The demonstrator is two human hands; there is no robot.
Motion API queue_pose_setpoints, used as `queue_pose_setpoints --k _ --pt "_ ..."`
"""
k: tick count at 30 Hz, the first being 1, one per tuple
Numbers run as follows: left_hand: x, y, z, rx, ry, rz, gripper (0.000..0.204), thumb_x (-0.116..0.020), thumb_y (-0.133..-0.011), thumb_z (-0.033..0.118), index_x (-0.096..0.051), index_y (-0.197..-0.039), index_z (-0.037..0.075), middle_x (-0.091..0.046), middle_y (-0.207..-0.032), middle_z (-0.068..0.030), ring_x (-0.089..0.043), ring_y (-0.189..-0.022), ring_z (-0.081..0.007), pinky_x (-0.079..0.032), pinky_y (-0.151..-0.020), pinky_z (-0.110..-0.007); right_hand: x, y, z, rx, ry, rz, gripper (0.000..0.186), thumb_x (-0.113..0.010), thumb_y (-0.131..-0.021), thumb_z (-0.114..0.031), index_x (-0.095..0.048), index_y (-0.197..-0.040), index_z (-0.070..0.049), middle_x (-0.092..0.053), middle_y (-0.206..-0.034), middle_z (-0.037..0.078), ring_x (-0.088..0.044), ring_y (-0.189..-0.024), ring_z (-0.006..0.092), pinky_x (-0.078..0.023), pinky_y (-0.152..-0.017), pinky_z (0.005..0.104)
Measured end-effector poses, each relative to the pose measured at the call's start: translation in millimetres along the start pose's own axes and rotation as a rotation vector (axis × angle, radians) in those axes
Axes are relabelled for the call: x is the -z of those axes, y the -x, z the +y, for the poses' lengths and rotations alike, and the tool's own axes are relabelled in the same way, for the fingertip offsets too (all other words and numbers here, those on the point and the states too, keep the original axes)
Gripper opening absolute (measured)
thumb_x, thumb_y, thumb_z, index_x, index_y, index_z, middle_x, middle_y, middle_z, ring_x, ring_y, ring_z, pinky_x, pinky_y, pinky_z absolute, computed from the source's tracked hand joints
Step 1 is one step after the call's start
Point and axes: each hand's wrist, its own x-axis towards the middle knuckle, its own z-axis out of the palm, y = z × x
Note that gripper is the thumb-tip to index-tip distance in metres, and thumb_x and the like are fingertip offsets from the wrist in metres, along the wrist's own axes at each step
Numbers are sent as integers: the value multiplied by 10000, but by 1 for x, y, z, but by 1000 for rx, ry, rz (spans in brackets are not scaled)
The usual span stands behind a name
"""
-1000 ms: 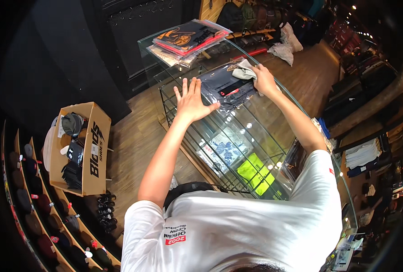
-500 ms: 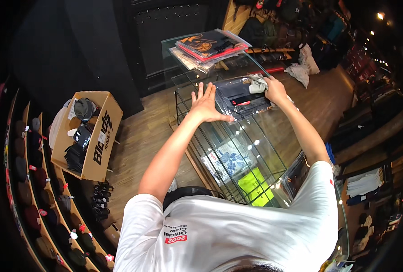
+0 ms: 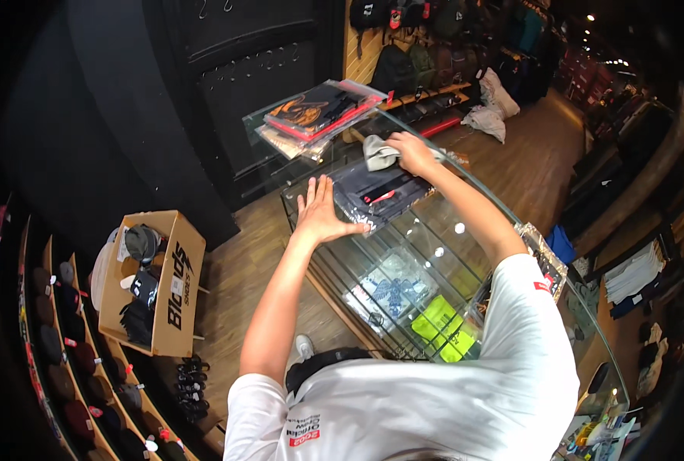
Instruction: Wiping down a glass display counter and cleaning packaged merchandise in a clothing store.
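A dark folded garment in a clear plastic bag (image 3: 403, 196), with a small red mark, lies flat on the glass display case (image 3: 465, 246). My left hand (image 3: 320, 219) rests at the bag's near left edge, open, its fingers spread and its thumb stretched along the plastic. A crumpled grey cloth (image 3: 379, 154) is gripped in my right hand (image 3: 416, 155), over the far edge of the bag. Beyond both hands is a stack of bagged garments (image 3: 311, 111), the top one black with an orange print.
Inside the case lie a white-and-blue printed item (image 3: 394, 290) and a neon yellow one (image 3: 443, 329). A cardboard box of caps (image 3: 184, 284) stands to the left, beside cap shelves (image 3: 77, 361). White sacks (image 3: 489, 115) sit on the wooden floor beyond the case.
My right hand has moved the grey cloth leftward across the bag to its far edge. My left hand still lies at the bag's left side. The whole view has shifted.
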Motion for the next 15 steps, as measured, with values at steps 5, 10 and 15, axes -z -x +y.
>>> queue_pose_setpoints --k 5,10,15 --pt "4 5 5 0 -11 -29 1560 -824 -482 793 -118 -1596 -39 -104 -1695 -166 -19 -1577 -302 -66 -1258 -543 15 15 29 -384 166 -36 402 -679 -738 -37 -696 -1136 -90 -645 -1091 141 -624 -1062 358 -555 -898 456" --pt "-1 11 -7 -22 13 -6 1446 -823 -501 794 -235 -1608 73 -140 -1689 -168 -6 -1578 -311 -24 -1247 -570 30 8 -113 165 -331 21 675 -723 -564 -9 -687 -1221 -156 -655 -1152 124 -608 -1113 338 -523 -944 435" --pt "-2 21 -13 49 28 10 1511 -821 -496 797 -141 -1619 49 -88 -1703 -142 21 -1580 -280 15 -1252 -541 21 16 -116 404 -187 -42 452 -642 -766 -66 -668 -1207 -161 -626 -1107 123 -619 -1043 327 -527 -887 465"
